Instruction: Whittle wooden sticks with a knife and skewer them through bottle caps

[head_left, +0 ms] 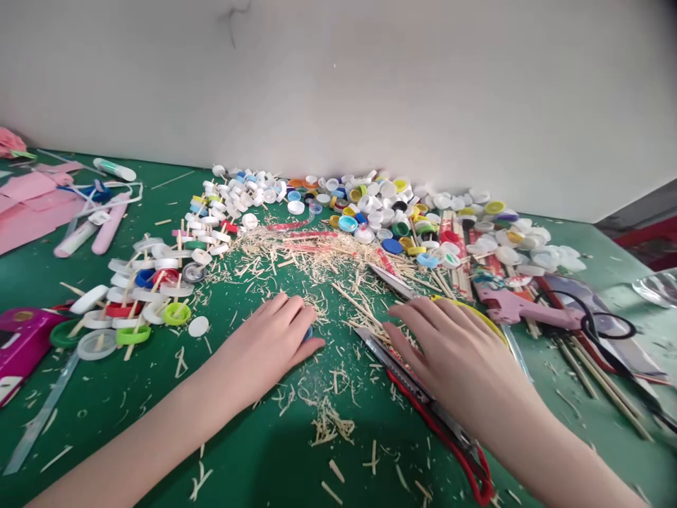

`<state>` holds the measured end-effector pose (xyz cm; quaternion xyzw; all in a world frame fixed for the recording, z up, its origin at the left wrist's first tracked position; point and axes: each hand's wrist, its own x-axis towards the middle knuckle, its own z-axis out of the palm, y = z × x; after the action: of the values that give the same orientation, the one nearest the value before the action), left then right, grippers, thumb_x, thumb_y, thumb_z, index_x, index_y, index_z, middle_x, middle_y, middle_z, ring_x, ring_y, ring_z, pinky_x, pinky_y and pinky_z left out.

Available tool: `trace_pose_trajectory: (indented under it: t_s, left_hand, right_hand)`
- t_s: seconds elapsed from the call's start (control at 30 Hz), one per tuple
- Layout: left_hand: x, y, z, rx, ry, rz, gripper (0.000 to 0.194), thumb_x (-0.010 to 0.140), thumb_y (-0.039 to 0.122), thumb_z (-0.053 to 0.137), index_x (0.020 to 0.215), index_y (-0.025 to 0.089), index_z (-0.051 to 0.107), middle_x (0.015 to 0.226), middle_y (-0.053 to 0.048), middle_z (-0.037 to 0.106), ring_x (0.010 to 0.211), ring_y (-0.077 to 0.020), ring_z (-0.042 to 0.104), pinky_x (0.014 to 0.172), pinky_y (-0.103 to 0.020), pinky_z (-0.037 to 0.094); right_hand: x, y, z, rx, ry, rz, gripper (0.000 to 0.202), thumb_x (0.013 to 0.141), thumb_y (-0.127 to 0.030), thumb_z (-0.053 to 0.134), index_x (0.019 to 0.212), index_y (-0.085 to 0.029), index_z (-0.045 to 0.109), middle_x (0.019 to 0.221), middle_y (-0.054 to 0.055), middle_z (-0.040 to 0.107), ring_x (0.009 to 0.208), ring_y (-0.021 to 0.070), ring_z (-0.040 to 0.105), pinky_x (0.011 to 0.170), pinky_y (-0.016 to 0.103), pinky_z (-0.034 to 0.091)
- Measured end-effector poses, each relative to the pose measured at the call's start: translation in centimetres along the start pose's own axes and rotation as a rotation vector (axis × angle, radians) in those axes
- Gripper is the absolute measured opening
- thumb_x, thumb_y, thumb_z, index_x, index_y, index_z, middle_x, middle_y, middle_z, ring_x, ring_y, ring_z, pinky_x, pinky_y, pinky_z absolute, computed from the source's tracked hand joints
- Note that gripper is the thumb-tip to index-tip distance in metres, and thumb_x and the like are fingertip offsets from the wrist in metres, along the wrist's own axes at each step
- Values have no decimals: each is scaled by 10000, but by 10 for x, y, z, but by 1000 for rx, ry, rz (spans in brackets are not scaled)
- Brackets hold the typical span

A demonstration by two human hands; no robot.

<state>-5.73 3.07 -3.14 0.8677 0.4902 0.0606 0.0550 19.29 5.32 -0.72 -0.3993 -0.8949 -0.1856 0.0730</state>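
Note:
My left hand point(283, 331) lies palm down near the middle of the table, its fingers curled over a blue bottle cap point(307, 333). Only a sliver of that cap shows between thumb and forefinger. My right hand point(444, 335) is palm down with fingers loosely stretched, over scissors with a yellow handle point(484, 317); it covers part of them. Beside its thumb lies a box cutter point(391, 363), blade pointing away from me. Red-handled scissors point(476, 473) lie alongside and partly under the cutter. Wood shavings point(331, 423) and thin sticks point(360, 307) are scattered between the hands.
Bottle caps joined with sticks point(153, 289) stand at the left. Loose caps point(370, 204) are heaped along the wall. A pink glue gun point(529, 310) with a black cord lies right. Pink paper point(32, 204) and a magenta object point(26, 346) are at the left.

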Motion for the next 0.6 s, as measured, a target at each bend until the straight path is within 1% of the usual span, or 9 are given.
trace_pose_trajectory:
  t_s: [0.07, 0.13, 0.2, 0.27, 0.33, 0.43, 0.5, 0.53, 0.6]
  left_hand:
    - [-1, 0, -4, -141, 9, -21, 321, 968, 382, 321, 1096, 171, 525, 1079, -73, 547, 958, -185, 554, 792, -341, 513]
    - [-1, 1, -6, -313, 27, -57, 284, 964, 358, 347, 1136, 193, 501, 1141, -75, 524, 935, -154, 585, 740, -281, 530]
    - [0, 3, -7, -461, 43, -79, 258, 954, 370, 375, 1131, 221, 489, 1163, -66, 518, 891, -138, 612, 676, -250, 543]
    - [0, 4, -5, -569, 62, -97, 218, 937, 363, 420, 1111, 245, 477, 1165, -50, 522, 887, -136, 631, 703, -266, 570]
    - [1, 4, -1, -668, 91, -124, 193, 918, 337, 468, 1097, 262, 468, 1169, -38, 532, 933, -140, 640, 787, -294, 587]
    - [2, 2, 6, -824, 97, -171, 191, 898, 310, 507, 1080, 272, 463, 1162, -34, 569, 1000, -141, 643, 841, -292, 591]
    - [2, 1, 10, -906, 89, -185, 180, 892, 300, 519, 1061, 272, 462, 1162, -31, 587, 1025, -135, 642, 860, -287, 587]
    - [2, 1, 10, -940, 91, -184, 187, 889, 296, 527, 1062, 274, 461, 1172, -30, 589, 1044, -133, 636, 884, -293, 579]
    - [1, 1, 10, -996, 101, -184, 224, 882, 294, 544, 1089, 282, 458, 1201, -31, 584, 1085, -135, 621, 929, -316, 560]
  right_hand:
    - [15, -5, 10, 18, -80, 39, 312, 953, -336, 358, 949, -172, 624, 922, 101, 633, 837, 236, 556, 722, 387, 436]
    - [21, -7, 17, 80, -150, 54, 298, 955, -291, 345, 927, -175, 618, 912, 95, 630, 864, 235, 559, 736, 382, 435]
    - [22, -6, 22, 144, -181, 77, 278, 954, -263, 344, 958, -175, 608, 921, 87, 628, 877, 230, 565, 742, 377, 439]
    - [20, -3, 22, 194, -186, 89, 252, 946, -246, 353, 964, -177, 595, 914, 80, 627, 849, 223, 569, 719, 368, 444]
    - [19, 0, 18, 231, -146, 130, 247, 945, -255, 347, 936, -178, 581, 898, 84, 626, 819, 219, 572, 701, 368, 450]
    - [20, 3, 5, 367, -66, 274, 222, 944, -315, 367, 925, -193, 550, 878, 82, 627, 795, 201, 586, 676, 351, 470]
    - [20, 1, -4, 553, -87, 445, 166, 920, -367, 442, 891, -222, 517, 766, 32, 604, 634, 146, 562, 544, 287, 460]
    - [19, -2, -9, 690, -79, 489, 154, 906, -381, 474, 874, -232, 498, 724, 10, 588, 586, 128, 551, 482, 256, 446]
    - [14, -11, -15, 926, 53, 528, 137, 895, -358, 507, 838, -236, 482, 798, 14, 598, 667, 119, 606, 547, 232, 501]
